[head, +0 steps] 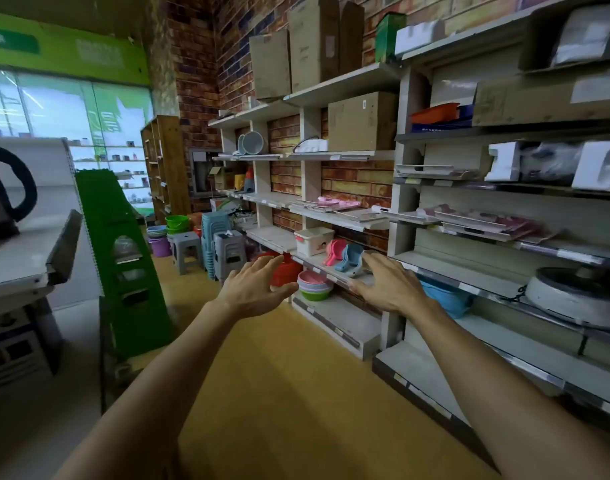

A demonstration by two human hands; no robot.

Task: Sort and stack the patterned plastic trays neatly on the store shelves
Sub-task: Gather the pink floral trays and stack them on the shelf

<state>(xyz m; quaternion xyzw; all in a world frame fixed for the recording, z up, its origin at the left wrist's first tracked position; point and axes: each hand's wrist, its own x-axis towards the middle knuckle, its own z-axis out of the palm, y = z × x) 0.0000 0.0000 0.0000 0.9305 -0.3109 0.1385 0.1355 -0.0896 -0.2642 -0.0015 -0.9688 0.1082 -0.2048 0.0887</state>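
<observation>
While both my bare arms reach forward over the yellow floor [279, 358], my left hand [253, 289] hangs palm down with its fingers spread and relaxed, gripping nothing; it sits in front of a red plastic basin [286, 271] and just left of a stack of pink, purple and green plastic bowls [314, 285]; my right hand [388, 285] is likewise palm down, fingers straight and splayed, holding nothing, its fingertips near the pink and blue plastic scoops [343, 256] at the edge of a pale lower shelf [331, 271]; whether they touch the scoops I cannot tell; the flat patterned plastic trays in pink and pale tones [334, 205] lie one shelf above, well apart from my fingers; further right, more patterned trays [483, 221] lie loosely overlapped on the same level of the next grey shelving bay [573, 252], above and right of my right hand.
</observation>
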